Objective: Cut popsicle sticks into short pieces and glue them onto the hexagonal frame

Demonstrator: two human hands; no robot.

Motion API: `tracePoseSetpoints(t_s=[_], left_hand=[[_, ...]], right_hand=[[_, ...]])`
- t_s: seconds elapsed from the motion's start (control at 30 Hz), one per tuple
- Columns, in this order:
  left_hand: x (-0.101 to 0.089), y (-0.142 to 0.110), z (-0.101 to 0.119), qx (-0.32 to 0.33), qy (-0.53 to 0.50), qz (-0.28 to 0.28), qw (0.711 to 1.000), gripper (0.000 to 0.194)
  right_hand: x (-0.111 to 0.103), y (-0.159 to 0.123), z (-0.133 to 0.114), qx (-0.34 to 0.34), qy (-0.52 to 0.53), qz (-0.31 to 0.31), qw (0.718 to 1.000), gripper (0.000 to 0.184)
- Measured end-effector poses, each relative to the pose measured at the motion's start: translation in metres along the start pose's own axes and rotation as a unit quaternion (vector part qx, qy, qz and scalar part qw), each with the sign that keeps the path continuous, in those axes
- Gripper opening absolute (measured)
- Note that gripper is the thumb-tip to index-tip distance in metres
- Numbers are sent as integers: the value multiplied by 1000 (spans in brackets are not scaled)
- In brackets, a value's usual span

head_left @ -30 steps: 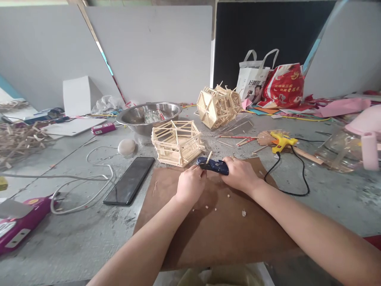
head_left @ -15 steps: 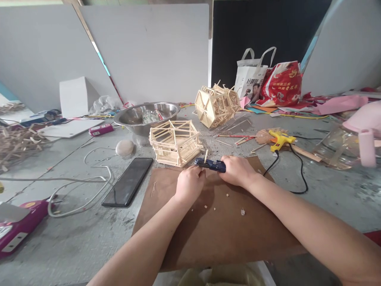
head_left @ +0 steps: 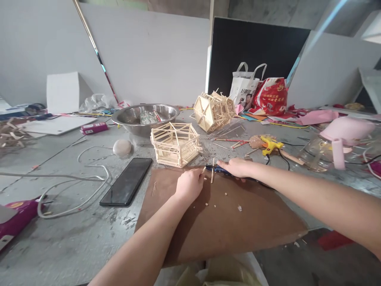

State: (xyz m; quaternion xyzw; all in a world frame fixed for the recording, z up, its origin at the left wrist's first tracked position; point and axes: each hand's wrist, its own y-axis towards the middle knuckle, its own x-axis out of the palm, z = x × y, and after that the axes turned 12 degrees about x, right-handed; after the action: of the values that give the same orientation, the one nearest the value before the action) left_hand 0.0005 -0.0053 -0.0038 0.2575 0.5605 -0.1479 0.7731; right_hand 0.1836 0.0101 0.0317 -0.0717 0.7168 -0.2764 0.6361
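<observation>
My left hand (head_left: 190, 183) is closed, pinching a short wooden stick (head_left: 204, 170) above the brown board (head_left: 238, 226). My right hand (head_left: 236, 167) is wrapped round blue-handled pliers (head_left: 220, 169), whose jaws point left towards the stick in my left hand. Another thin wooden stick (head_left: 212, 176) stands out across the pliers; I cannot tell whether it is gripped or loose. Just behind my hands is an open six-sided frame of sticks (head_left: 175, 145). Small wood scraps (head_left: 239, 208) lie on the board.
A phone (head_left: 126, 182), white cable (head_left: 102, 178) and round white object (head_left: 122, 147) lie left. Behind are a metal bowl (head_left: 145, 115) and a larger stick model (head_left: 212, 111). A yellow glue gun (head_left: 271, 145) and a pink-lidded clear jug (head_left: 318, 149) stand right.
My right hand and the pliers have shifted slightly right, and the jaws now sit apart from my left hand's fingers. The stick in my left hand now shows. The view has turned slightly right.
</observation>
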Motion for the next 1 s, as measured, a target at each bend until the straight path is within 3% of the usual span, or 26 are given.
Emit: tracePoseSetpoints(t_s=[0.27,0.57,1.0], left_hand=[[-2,1,-3,-24,15,-22,999,29],[5,1,-1,5,32,-24,999,27],[2,1,5,-11,46,-47,998,29]], right_hand=[[-3,-5,-5,6,-2,13,1000,88],[1,1,-2,1,-6,6,1000,90],[3,7,-1,0,-7,1,1000,92]])
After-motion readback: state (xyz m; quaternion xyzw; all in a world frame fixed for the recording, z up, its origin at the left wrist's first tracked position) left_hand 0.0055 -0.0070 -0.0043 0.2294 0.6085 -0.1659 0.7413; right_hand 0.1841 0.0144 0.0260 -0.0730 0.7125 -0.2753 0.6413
